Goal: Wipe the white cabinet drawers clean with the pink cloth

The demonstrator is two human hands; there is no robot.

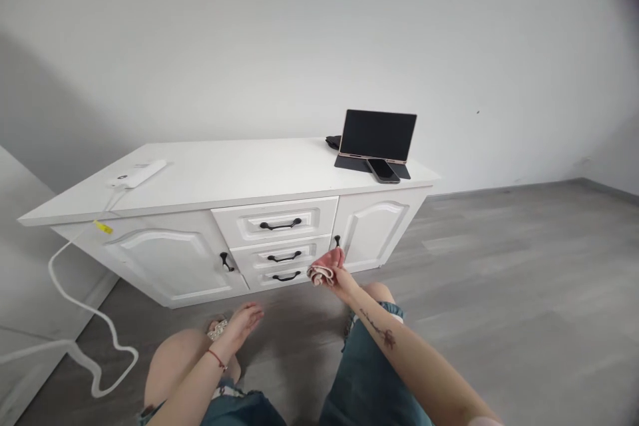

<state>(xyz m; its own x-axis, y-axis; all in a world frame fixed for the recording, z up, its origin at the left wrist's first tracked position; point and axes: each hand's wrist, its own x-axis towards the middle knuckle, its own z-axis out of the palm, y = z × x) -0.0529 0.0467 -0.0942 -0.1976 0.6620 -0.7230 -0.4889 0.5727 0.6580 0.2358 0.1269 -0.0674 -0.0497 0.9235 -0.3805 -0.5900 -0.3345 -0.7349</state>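
In my right hand (343, 284) is a folded pink cloth (327, 266) with a pale underside, bunched so that its layers curl at the near end. The cloth is in front of the cabinet's right door, just below the black door handle (337, 241). My left hand (243, 323) hangs above my left knee with its fingers stretched out and nothing in it. A red string bracelet (218, 360) circles that wrist. The cabinet's drawers (281, 223) and doors are closed.
On the white cabinet top (239, 170) stand a dark-screened tablet (378, 134), a phone (383, 171) and a small black item (333, 142). A white power strip (140, 174) lies at the left; its cable (107, 326) loops down to the grey floor (499, 279).
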